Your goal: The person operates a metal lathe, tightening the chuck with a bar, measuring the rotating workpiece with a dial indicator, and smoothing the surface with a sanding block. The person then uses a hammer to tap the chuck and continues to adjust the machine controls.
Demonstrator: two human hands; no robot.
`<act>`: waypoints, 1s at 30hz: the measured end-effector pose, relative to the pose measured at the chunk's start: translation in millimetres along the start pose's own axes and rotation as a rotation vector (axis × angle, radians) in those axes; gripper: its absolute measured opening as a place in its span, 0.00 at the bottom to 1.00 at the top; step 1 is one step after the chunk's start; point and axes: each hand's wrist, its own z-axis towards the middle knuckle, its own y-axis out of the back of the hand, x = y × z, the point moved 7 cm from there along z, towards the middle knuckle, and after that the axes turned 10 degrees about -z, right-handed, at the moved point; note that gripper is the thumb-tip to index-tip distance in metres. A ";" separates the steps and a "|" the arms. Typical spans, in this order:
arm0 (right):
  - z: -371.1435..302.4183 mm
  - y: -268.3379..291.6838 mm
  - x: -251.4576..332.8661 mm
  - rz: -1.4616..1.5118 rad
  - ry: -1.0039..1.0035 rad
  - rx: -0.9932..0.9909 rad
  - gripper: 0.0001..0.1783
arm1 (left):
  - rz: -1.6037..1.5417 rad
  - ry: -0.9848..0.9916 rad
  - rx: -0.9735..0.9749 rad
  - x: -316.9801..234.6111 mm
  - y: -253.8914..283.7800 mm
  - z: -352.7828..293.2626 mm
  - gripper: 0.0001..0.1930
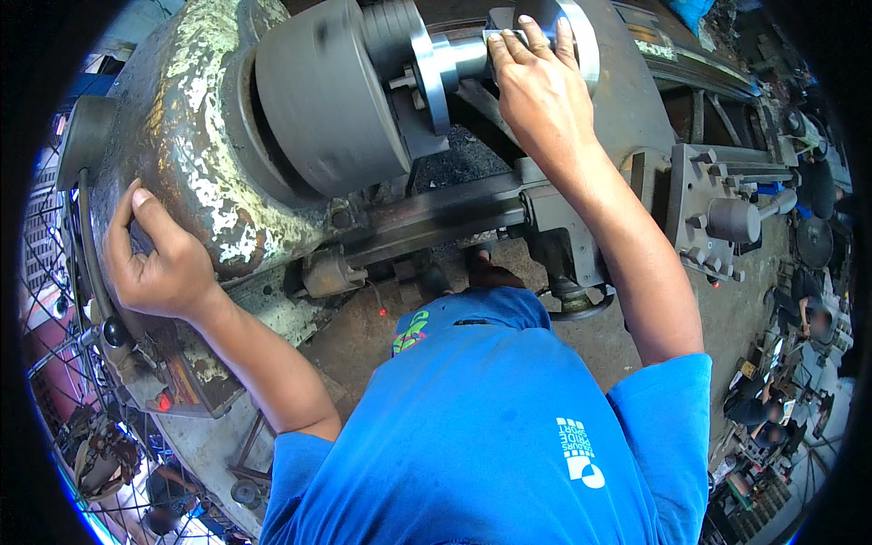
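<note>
A bright metal shaft (468, 57) with a round flange at each side sticks out of the dark lathe chuck (331, 95). The chuck's surface is smeared as if turning. My right hand (545, 91) lies over the shaft, close to the shiny right-hand flange (581, 41), its fingers bent over the top. A thin pale edge shows under the fingertips, too small to name; the thumb is hidden. Beside the paint-worn headstock (204, 173), my left hand (163, 259) is raised with loosely curled fingers and a gap between them. Nothing shows in it.
Below the chuck run the dark bed rails (427, 222). A carriage with a handwheel (577, 304) stands near my body. To the right is a bolted tool post (704, 204) with a lever. A bent bar (86, 227) passes left of my left hand. People work at the far right.
</note>
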 end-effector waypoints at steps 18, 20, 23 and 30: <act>2.8 -0.1 4.6 -0.006 0.015 0.054 0.28 | -0.001 -0.029 0.003 -1.7 1.7 0.0 0.05; 0.5 8.8 17.1 0.076 0.092 -0.030 0.23 | -0.002 -0.029 -0.003 -1.6 1.8 0.2 0.05; -5.5 5.3 18.7 -0.004 0.072 0.038 0.27 | -0.033 -0.016 -0.004 0.6 1.7 -0.9 0.05; -3.2 0.5 2.3 -0.114 0.036 0.053 0.28 | -0.003 -0.039 0.002 -1.7 0.2 -0.9 0.05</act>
